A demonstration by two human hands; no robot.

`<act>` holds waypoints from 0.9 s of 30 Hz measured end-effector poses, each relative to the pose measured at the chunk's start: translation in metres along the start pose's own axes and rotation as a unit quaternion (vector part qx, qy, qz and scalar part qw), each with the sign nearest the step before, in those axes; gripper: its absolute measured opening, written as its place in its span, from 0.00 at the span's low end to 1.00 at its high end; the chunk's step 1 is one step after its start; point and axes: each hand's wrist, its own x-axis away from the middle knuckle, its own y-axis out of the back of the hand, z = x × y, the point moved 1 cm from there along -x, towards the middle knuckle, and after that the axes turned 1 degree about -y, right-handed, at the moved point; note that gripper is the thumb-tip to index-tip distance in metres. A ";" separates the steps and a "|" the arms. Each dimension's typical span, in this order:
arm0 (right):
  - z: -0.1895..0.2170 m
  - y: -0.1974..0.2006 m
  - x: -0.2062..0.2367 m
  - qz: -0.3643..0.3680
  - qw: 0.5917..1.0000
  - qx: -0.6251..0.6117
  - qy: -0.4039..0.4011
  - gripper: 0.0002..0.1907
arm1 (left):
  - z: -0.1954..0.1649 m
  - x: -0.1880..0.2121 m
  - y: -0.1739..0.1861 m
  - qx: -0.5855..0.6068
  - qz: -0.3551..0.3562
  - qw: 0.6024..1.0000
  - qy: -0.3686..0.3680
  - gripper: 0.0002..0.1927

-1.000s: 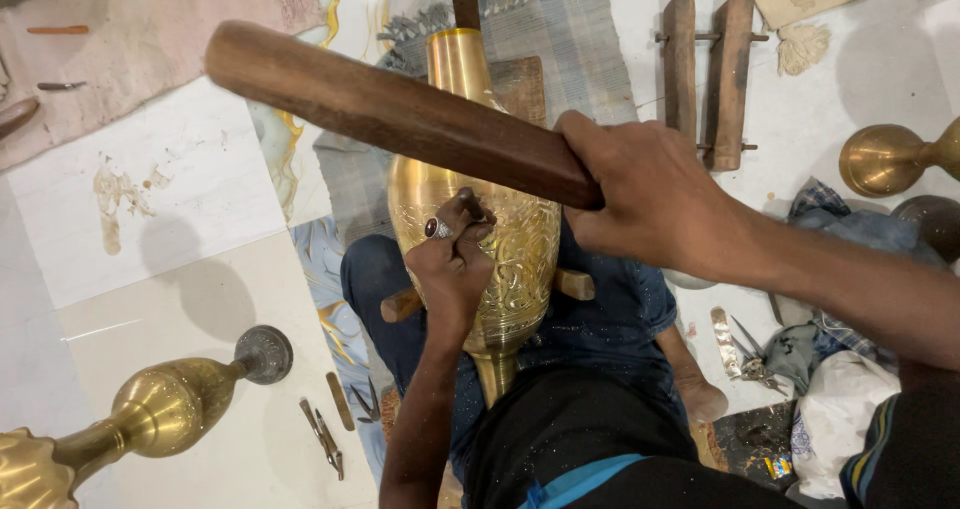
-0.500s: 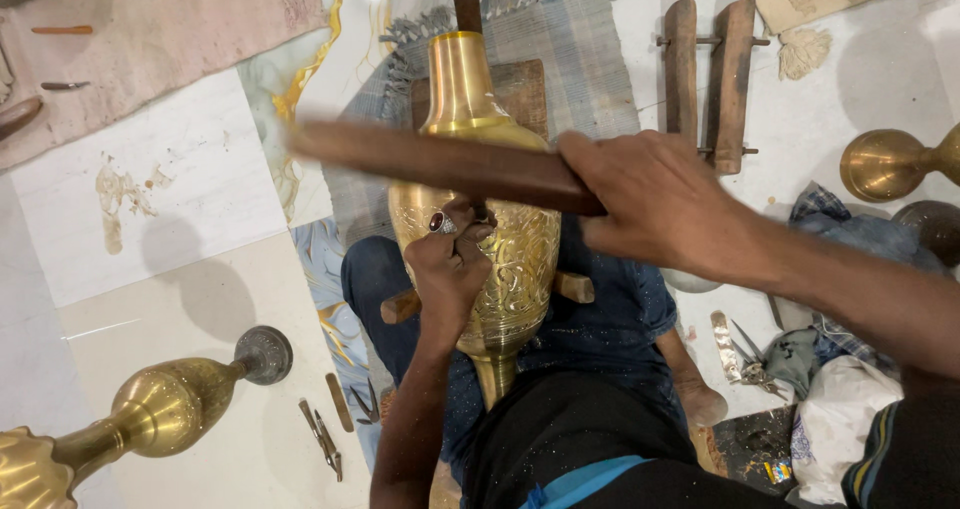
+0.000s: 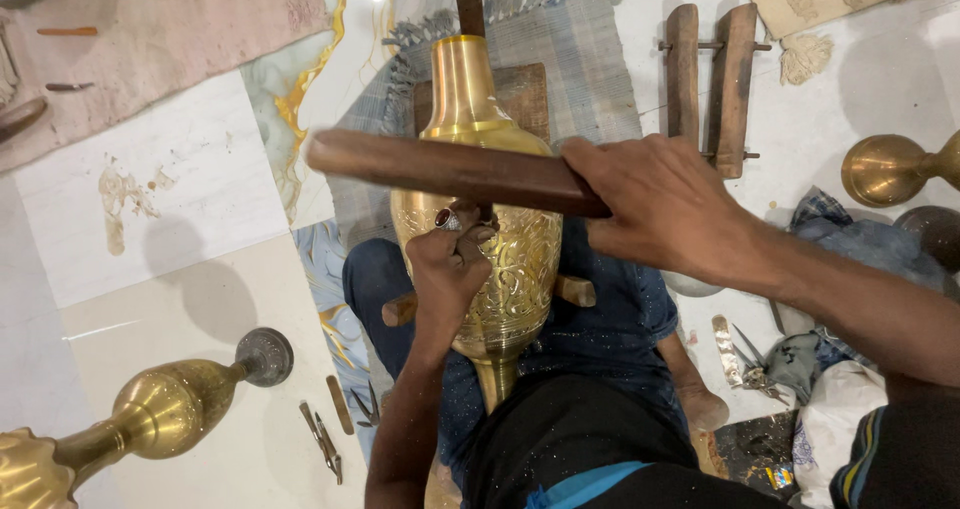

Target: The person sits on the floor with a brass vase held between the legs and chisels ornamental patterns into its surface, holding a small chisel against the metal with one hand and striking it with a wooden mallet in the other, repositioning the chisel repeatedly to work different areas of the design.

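Observation:
A tall brass vase [image 3: 480,119] with engraved patterns on its belly lies across my lap, its neck pointing away from me. My left hand [image 3: 450,269] is closed around a small metal chisel [image 3: 447,219] whose tip rests on the vase's engraved side. My right hand [image 3: 660,204] grips a long brown wooden mallet stick [image 3: 450,167], held level just above the chisel's head. A wooden block [image 3: 525,89] lies under the vase's neck.
A brass vase [image 3: 150,414] lies on the floor at lower left, another brass piece [image 3: 885,169] at right. A wooden clamp frame [image 3: 705,69] sits on the floor beyond. Small tools [image 3: 325,439] lie by my left knee, scissors and rags [image 3: 770,364] to my right.
The wooden stick has swung down from a raised, tilted position to level just over the chisel. My left hand stays on the vase.

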 end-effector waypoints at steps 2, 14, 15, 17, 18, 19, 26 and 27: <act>0.000 0.001 0.000 -0.034 0.985 -0.166 -0.024 0.14 | -0.002 0.000 0.000 -0.002 -0.010 1.000 0.008 0.17; -0.010 -0.009 -0.001 -0.031 0.999 -0.039 -0.001 0.13 | -0.002 0.001 0.007 -0.042 0.028 0.997 0.062 0.14; -0.009 -0.008 0.000 -0.031 0.999 0.024 0.009 0.14 | 0.001 0.001 0.007 -0.040 0.026 0.998 0.048 0.11; -0.006 -0.008 0.001 -0.077 0.984 -0.162 -0.011 0.12 | 0.006 0.002 0.006 -0.033 0.017 0.999 0.022 0.06; -0.005 -0.008 0.001 -0.095 0.962 -0.254 -0.021 0.12 | 0.007 0.003 0.006 -0.018 0.018 1.000 0.017 0.05; -0.004 -0.008 0.001 -0.074 0.980 -0.186 0.005 0.13 | 0.009 0.003 0.006 -0.005 0.019 1.000 0.013 0.05; -0.006 -0.010 -0.001 0.002 0.994 -0.112 -0.015 0.12 | 0.005 0.000 0.004 0.024 0.009 1.000 -0.013 0.14; -0.006 -0.010 -0.001 0.019 0.998 -0.055 -0.005 0.13 | 0.004 0.000 0.004 0.004 0.008 1.000 -0.004 0.14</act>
